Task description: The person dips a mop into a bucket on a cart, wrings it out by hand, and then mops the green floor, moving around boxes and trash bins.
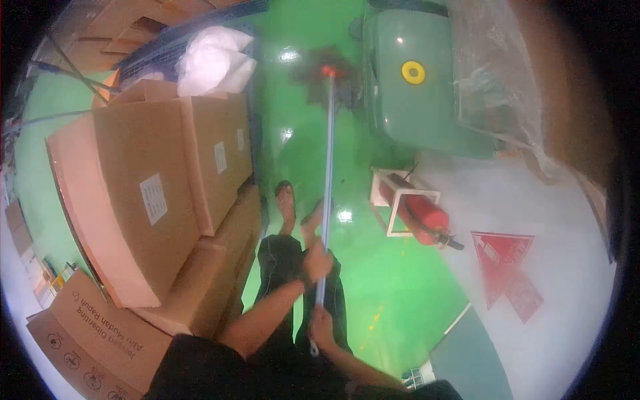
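Item: long-handled mop [327, 167], held in both hands above a green floor [373, 287]. Left hand [317, 261] grips the pale pole higher up, fingers clenched round it; right hand [322, 327] grips near the butt end, fingers likewise closed round the pole. Long axis runs almost straight away from the person, butt end at the body, mop head [327, 72] at the far end, resting on the floor with dark reddish strands spread about it. Two sandalled feet [287, 200] stand just left of the pole, at mid length. Left side: stacked cardboard boxes [153, 193] form a wall along the green strip, with white plastic bags [215, 60] at their far end. Far right of the mop head: a green machine housing [413, 100] with a yellow disc, very close to the strands; clear plastic sheeting [493, 73] hangs over its right side. Right of the pole: a red fire extinguisher [419, 212] lying in a white frame stand [398, 200], near but apart from the pole, at the edge where green floor meets pale grey floor; a red floor marking [503, 257] lies beyond it. Open room: a narrow green lane between the boxes and the extinguisher, wider on the near right.
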The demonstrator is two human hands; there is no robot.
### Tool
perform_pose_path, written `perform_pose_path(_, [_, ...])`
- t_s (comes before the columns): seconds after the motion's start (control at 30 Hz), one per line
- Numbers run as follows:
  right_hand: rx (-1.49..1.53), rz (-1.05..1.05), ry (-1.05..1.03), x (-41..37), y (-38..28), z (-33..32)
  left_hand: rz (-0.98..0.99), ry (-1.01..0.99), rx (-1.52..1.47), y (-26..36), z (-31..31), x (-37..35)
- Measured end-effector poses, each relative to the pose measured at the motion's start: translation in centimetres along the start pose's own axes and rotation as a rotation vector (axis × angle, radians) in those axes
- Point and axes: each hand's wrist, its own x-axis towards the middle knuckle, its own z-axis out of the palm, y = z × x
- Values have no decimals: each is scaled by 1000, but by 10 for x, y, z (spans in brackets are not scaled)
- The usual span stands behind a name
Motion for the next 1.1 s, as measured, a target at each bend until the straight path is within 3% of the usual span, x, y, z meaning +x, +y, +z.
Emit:
perform_pose_path(0.03, [67,-97,-5,18,-41,12,48,25,23,6,-17,37])
perform_pose_path(0.1, [140,-26,-68,85,-59,41,75,27,74,40,-61,94])
perform_pose_path(0.17, [249,7,-99,111,-68,50,-7,13,178,87,-92,89])
perform_pose_path(0.23, [215,25,-94,98,-78,40,47,52,149,57,-65,90])
perform_pose_path(0.33, [-132,-186,4,54,18,1,87,77,67,1,9,42])
perform_pose_path(0.37, [-181,-159,-1,32,69,-16,59,52,45,-9,33,13])
perform_pose_path(0.43, [-396,-249,-23,-11,92,-57,-28,-39,20,-18,65,-42])
perform_pose_path(0.47, [-564,-363,-38,-46,71,-76,-64,-90,17,-21,80,-67])
perform_pose_path(0.53, [-281,142,-80,-96,40,-91,-28,-27,14,-34,111,-115])
perform_pose_path(0.6, [-192,256,-99,-132,69,-103,-43,-93,-52,-39,124,-153])
perform_pose_path(0.7, [-521,-48,7,-170,103,-113,-127,-216,-37,-27,127,-191])
perform_pose_path(0.77, [-416,160,38,-171,82,-112,-80,-220,-57,-40,144,-196])
perform_pose_path(0.8, [-364,266,50,-168,68,-108,-156,-168,-98,-24,133,-195])
perform_pose_path(0.9, [-473,206,77,-133,66,-82,-94,45,-140,-18,104,-161])
perform_pose_path(0.97, [-408,44,83,-93,49,-60,-57,155,-159,-4,63,-117])
perform_pose_path(1.0, [-362,-26,69,-61,51,-45,60,221,-164,-18,56,-89])
perform_pose_path(1.03, [-315,-100,59,-27,45,-32,-110,121,-148,-8,32,-50])
perform_pose_path(1.1, [-250,-193,-8,39,-12,-9,84,315,-7,-32,19,43])
